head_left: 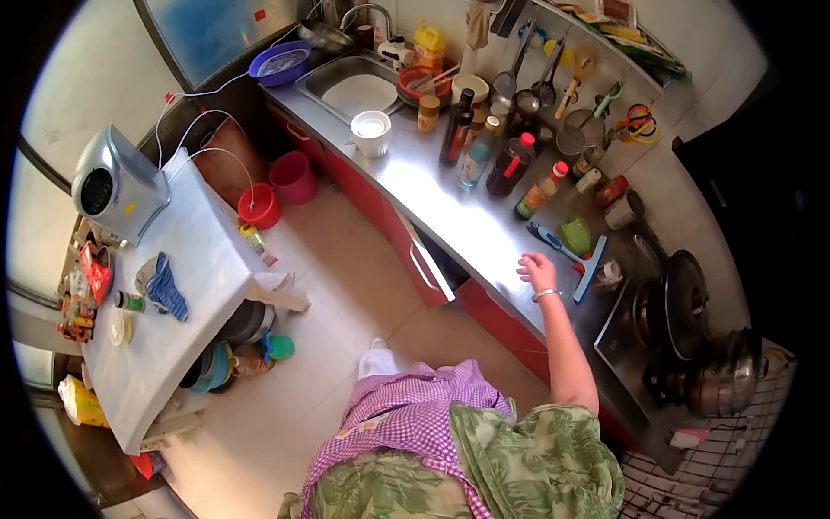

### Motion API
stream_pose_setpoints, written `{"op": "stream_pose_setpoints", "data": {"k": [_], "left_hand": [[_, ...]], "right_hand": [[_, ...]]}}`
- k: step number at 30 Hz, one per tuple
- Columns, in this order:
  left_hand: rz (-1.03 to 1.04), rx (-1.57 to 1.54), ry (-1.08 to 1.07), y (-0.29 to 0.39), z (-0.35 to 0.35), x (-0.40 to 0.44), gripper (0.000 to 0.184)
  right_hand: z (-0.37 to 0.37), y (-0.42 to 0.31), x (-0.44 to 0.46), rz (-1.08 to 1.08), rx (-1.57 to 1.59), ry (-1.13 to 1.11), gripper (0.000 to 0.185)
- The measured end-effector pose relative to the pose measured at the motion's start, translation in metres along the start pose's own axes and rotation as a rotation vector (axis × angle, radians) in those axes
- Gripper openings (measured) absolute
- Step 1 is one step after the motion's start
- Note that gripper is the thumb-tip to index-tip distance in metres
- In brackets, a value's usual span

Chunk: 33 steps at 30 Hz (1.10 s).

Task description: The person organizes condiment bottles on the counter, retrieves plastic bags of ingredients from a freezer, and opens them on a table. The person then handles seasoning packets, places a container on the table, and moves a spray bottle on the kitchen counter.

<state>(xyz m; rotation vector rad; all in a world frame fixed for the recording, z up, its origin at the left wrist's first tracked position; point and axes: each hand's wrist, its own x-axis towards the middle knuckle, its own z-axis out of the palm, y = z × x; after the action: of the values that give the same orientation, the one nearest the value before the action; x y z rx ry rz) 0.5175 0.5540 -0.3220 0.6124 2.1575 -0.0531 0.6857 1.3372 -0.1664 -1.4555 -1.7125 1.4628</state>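
My right hand, with a bracelet at the wrist, reaches over the front part of the steel counter. Its fingers are loosely bent and a little apart, and I see nothing held in them. Nearest to it is a squeegee with a light blue blade and a dark blue handle, lying on the counter. Just behind the squeegee lies a green object, whose kind I cannot make out. A small jar stands to the right. Below the counter, one red cabinet door hangs open. My left hand is out of view.
Several sauce bottles stand along the wall. A white cup sits near the sink. Dark pans and pots crowd the stove side. Across the floor stands a covered table with red buckets nearby.
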Motion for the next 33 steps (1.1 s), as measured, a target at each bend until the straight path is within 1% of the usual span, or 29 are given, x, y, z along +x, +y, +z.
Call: {"op": "stream_pose_setpoints", "data": {"k": [2, 3, 4, 5, 6, 8, 10, 11, 12, 13, 15, 16, 18, 19, 21, 22, 23, 25, 28, 29, 30, 32, 33], "left_hand": [[0.05, 0.101, 0.013, -0.009, -0.025, 0.023, 0.03], [0.045, 0.061, 0.02, -0.017, -0.039, 0.037, 0.03], [0.038, -0.013, 0.018, -0.02, -0.052, 0.057, 0.03], [-0.065, -0.456, -0.003, -0.022, -0.063, 0.079, 0.029], [-0.175, -0.899, 0.024, -0.019, -0.081, 0.098, 0.029], [-0.436, -1.763, 0.016, -0.01, -0.123, 0.149, 0.028], [-0.393, -1.659, 0.082, -0.007, -0.151, 0.192, 0.027], [-0.332, -1.634, 0.138, 0.011, -0.174, 0.186, 0.027], [-0.272, -1.606, 0.195, 0.027, -0.195, 0.181, 0.026], [-0.214, -1.578, 0.251, 0.065, -0.241, 0.157, 0.026], [-0.218, -1.555, 0.193, 0.074, -0.252, 0.169, 0.025], [-0.227, -1.544, 0.167, 0.079, -0.255, 0.171, 0.024], [-0.371, -1.539, -0.004, 0.051, -0.218, 0.211, 0.022], [-0.437, -1.53, -0.088, 0.041, -0.208, 0.22, 0.021], [-0.401, -1.536, -0.095, 0.048, -0.205, 0.213, 0.019], [-0.385, -1.54, -0.101, 0.055, -0.203, 0.211, 0.019], [-0.372, -1.557, -0.205, 0.069, -0.218, 0.205, 0.018], [-0.355, -1.592, -0.416, 0.102, -0.27, 0.177, 0.017], [-0.169, -1.346, -0.078, 0.115, -0.242, 0.225, 0.016], [-0.11, -1.263, 0.051, 0.141, -0.263, 0.206, 0.017], [-0.047, -1.176, 0.179, 0.196, -0.312, 0.183, 0.017], [0.126, -0.786, 0.239, 0.227, -0.336, 0.208, 0.02], [0.272, -0.699, 0.301, 0.248, -0.347, 0.214, 0.022]], "right_hand": [[-0.012, -0.006, 0.027, -0.018, -0.069, 0.091, 0.022], [-0.022, -0.002, 0.045, -0.135, -0.208, 0.142, 0.025], [-0.026, -0.011, 0.055, -0.159, -0.208, 0.199, 0.027], [-0.029, -0.017, 0.066, -0.182, -0.206, 0.257, 0.028], [-0.034, -0.018, 0.08, -0.224, -0.219, 0.297, 0.03], [-0.04, -0.016, 0.102, -0.299, -0.241, 0.371, 0.032], [-0.039, -0.027, 0.11, -0.266, -0.209, 0.441, 0.034], [-0.039, -0.033, 0.112, -0.249, -0.189, 0.478, 0.036], [-0.038, -0.043, 0.112, -0.298, -0.257, 0.554, 0.045], [-0.037, -0.059, 0.11, -0.333, -0.314, 0.626, 0.049], [-0.03, -0.097, 0.109, -0.4, -0.43, 0.755, 0.056], [-0.028, -0.11, 0.113, -0.437, -0.409, 0.748, 0.058], [-0.025, -0.132, 0.129, -0.512, -0.356, 0.737, 0.062], [-0.026, -0.132, 0.14, -0.465, -0.336, 0.698, 0.06], [-0.034, -0.115, 0.168, -0.37, -0.297, 0.621, 0.057], [-0.041, -0.092, 0.191, -0.274, -0.146, 0.534, 0.046], [-0.041, -0.089, 0.193, -0.286, -0.127, 0.568, 0.043], [-0.034, -0.09, 0.19, -0.308, -0.097, 0.629, 0.038], [-0.036, -0.097, 0.174, -0.295, -0.115, 0.606, 0.033], [-0.039, -0.097, 0.171, -0.3, -0.102, 0.594, 0.032], [-0.042, -0.097, 0.17, -0.307, -0.088, 0.583, 0.031], [-0.045, -0.107, 0.159, -0.328, -0.031, 0.535, 0.029], [-0.04, -0.123, 0.145, -0.34, 0.011, 0.498, 0.028]]}}
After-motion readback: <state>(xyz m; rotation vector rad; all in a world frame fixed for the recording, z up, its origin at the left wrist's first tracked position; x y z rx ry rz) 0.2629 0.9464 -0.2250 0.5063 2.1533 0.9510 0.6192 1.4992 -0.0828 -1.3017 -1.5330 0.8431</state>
